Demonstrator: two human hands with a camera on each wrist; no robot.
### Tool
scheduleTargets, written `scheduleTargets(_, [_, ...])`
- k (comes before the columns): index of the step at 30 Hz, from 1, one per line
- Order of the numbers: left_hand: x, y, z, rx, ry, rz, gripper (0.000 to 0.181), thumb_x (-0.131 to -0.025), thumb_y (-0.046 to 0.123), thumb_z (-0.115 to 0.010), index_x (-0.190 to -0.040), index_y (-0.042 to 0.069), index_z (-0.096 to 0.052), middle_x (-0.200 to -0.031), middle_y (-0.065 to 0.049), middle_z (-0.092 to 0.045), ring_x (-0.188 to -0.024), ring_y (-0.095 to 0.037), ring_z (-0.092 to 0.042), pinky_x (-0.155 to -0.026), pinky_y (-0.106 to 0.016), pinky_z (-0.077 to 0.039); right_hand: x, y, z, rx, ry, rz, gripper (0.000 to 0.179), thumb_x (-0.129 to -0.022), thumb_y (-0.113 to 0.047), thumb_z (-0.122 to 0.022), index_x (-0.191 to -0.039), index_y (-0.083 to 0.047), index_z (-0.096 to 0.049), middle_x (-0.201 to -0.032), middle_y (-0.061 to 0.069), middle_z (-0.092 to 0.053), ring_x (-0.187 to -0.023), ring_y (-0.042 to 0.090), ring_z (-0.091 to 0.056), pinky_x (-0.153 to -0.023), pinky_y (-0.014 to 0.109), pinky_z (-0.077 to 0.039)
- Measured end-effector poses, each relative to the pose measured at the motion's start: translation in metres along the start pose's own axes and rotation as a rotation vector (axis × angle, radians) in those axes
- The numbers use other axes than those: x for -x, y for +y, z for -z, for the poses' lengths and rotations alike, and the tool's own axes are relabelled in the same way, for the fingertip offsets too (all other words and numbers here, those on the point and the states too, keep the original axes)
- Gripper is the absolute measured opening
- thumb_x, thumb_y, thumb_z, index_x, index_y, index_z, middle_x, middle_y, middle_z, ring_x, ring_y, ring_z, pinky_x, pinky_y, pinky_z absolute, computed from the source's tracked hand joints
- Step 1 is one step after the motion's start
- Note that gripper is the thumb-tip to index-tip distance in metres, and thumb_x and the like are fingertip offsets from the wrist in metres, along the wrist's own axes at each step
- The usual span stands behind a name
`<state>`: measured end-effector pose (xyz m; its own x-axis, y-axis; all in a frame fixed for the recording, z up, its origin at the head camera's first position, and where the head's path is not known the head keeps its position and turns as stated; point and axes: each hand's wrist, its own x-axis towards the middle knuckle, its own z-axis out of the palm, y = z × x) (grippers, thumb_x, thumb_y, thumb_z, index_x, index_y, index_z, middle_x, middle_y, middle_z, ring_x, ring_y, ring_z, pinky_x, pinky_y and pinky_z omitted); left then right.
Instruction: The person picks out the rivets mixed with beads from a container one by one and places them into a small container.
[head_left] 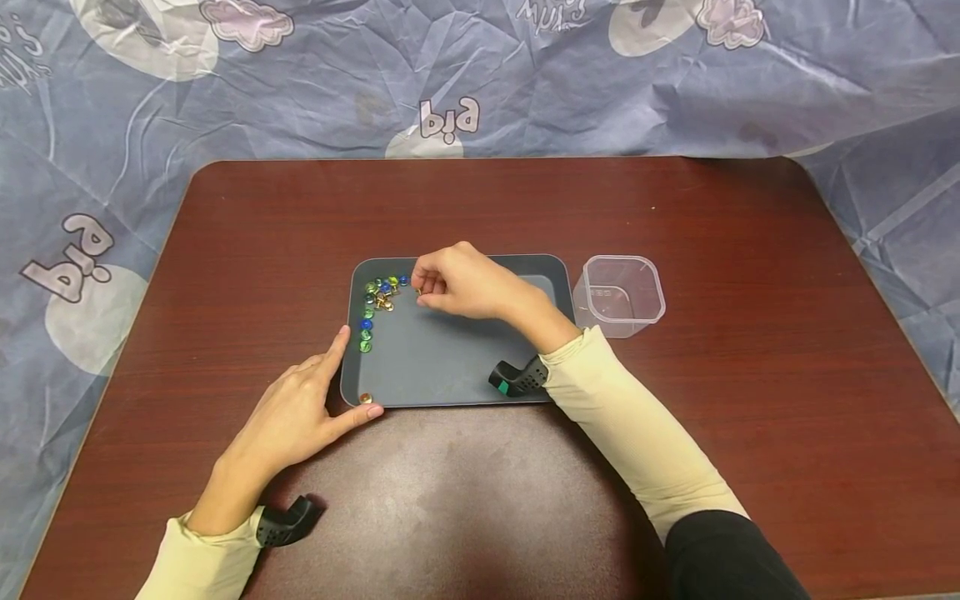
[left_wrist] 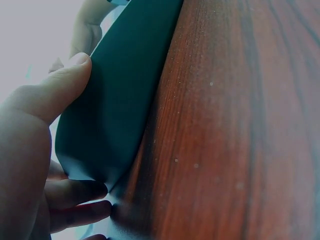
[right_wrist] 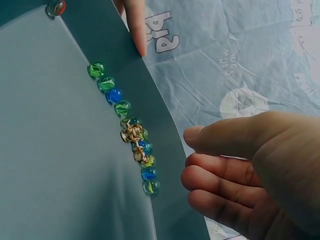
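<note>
My right hand (head_left: 468,282) hovers over the grey tray (head_left: 450,367), its thumb and fingers pinching a small gold metal piece (head_left: 420,292). In the right wrist view its fingers (right_wrist: 200,176) are curled in and the held piece is hidden. Green and blue glass marbles (right_wrist: 114,95) line the tray's left side, with several gold metal pieces (right_wrist: 132,133) clustered among them. One reddish-brown marble (head_left: 366,398) lies apart in the near left corner. My left hand (head_left: 296,408) holds that corner, thumb on the near rim and fingers against the left side; its lower fingertips (left_wrist: 102,207) meet the tray's underside edge.
Right of the tray stands a clear plastic container (head_left: 618,296), very near its rim. Both stand on a dark red-brown wooden table (head_left: 750,350). A blue-grey printed cloth (head_left: 525,83) hangs behind the table's far edge.
</note>
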<state>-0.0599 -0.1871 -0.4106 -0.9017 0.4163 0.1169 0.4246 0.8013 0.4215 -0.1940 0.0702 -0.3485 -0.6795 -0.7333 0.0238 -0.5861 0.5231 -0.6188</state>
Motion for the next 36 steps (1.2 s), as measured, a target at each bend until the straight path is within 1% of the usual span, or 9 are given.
scheduleTargets(12, [0.0,0.0,0.001,0.005,-0.002,0.008,0.105,-0.081,0.051,-0.077,-0.154,-0.003,-0.025,-0.124,-0.029,-0.061,-0.111,-0.038,-0.061,-0.092,-0.053,-0.047,0.012,-0.001,0.003,0.008,0.013,0.025,0.005,-0.088,-0.007,-0.071,-0.091,-0.004,-0.069,-0.079,0.0,-0.068,-0.075,0.01,-0.063,-0.071,0.022,-0.051])
scheduleTargets(18, [0.0,0.001,0.001,0.003,0.006,0.0,0.105,-0.08,0.05,-0.078,-0.154,-0.004,-0.026,-0.122,-0.028,-0.062,-0.109,-0.037,-0.062,-0.09,-0.053,-0.047,0.017,-0.001,0.004,0.012,0.022,0.034,0.006,-0.088,-0.006,-0.071,-0.092,-0.002,-0.069,-0.081,0.001,-0.068,-0.075,0.011,-0.064,-0.071,0.022,-0.051])
scheduleTargets(23, [0.0,0.001,0.001,0.002,0.008,-0.005,0.105,-0.08,0.05,-0.078,-0.153,-0.004,-0.026,-0.121,-0.028,-0.063,-0.108,-0.037,-0.062,-0.09,-0.052,-0.047,0.021,0.0,0.006,0.016,0.034,0.045,0.004,-0.087,-0.005,-0.07,-0.09,-0.003,-0.069,-0.079,0.001,-0.068,-0.073,0.011,-0.064,-0.07,0.022,-0.051])
scheduleTargets(30, [-0.001,0.001,0.001,0.005,-0.003,-0.002,0.105,-0.081,0.051,-0.078,-0.154,-0.003,-0.025,-0.119,-0.028,-0.064,-0.104,-0.037,-0.063,-0.087,-0.052,-0.048,0.026,0.002,0.006,0.015,0.051,0.047,0.004,-0.086,-0.005,-0.069,-0.089,-0.003,-0.069,-0.078,0.0,-0.067,-0.072,0.011,-0.063,-0.07,0.023,-0.051])
scheduleTargets(36, [0.0,0.0,0.0,0.005,-0.006,0.0,0.106,-0.081,0.051,-0.077,-0.154,-0.004,-0.025,-0.123,-0.029,-0.062,-0.108,-0.038,-0.062,-0.09,-0.053,-0.047,0.03,0.004,0.007,0.019,0.068,0.039,0.005,-0.085,-0.004,-0.069,-0.09,-0.001,-0.07,-0.078,0.0,-0.068,-0.072,0.011,-0.064,-0.07,0.023,-0.052])
